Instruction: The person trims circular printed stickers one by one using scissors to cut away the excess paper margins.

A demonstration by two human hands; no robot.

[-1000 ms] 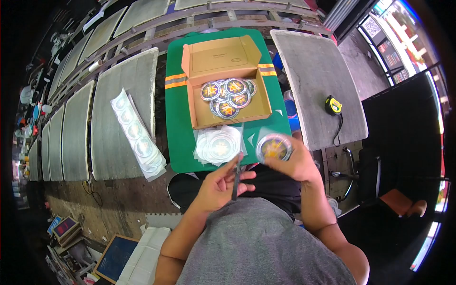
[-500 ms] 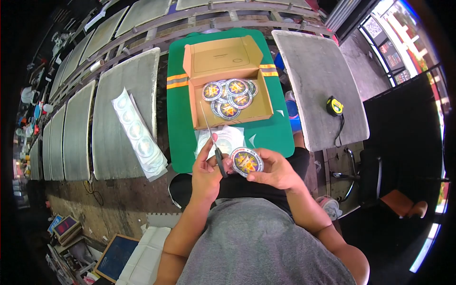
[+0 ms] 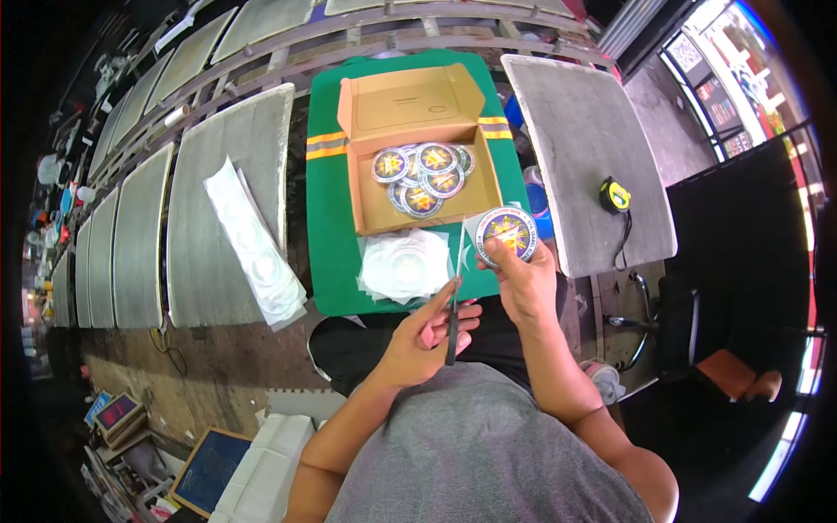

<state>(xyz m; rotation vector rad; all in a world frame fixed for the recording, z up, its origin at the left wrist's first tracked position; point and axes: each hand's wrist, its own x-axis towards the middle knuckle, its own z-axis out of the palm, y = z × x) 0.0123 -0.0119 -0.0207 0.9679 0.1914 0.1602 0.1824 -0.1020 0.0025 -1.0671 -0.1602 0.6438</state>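
Observation:
My left hand [image 3: 423, 344] grips a pair of scissors [image 3: 452, 327] by the dark handles, its narrow blades pointing up and away from me. Between the thumb and fingers of my right hand [image 3: 530, 283] is a round sticker [image 3: 507, 232] with a white lettered border and a purple and yellow centre, tilted toward me. The blades are just left of it; I cannot tell whether they touch. Beyond both hands, an open cardboard box [image 3: 375, 218] contains several similar round stickers [image 3: 438, 180]. White, partly see-through sheets [image 3: 405, 266] are piled in front of the box.
The box and sheets rest on a green board [image 3: 330, 200] with orange and grey stripes. On a grey panel at left lies a long strip of clear-backed circles [image 3: 253, 244]. A yellow tape measure [image 3: 615, 195] sits on the right-hand grey panel [image 3: 580, 139].
My right hand has moved up and right with the sticker, turning it. My left hand has shifted right and a little nearer me with the scissors, uncovering the pile of sheets.

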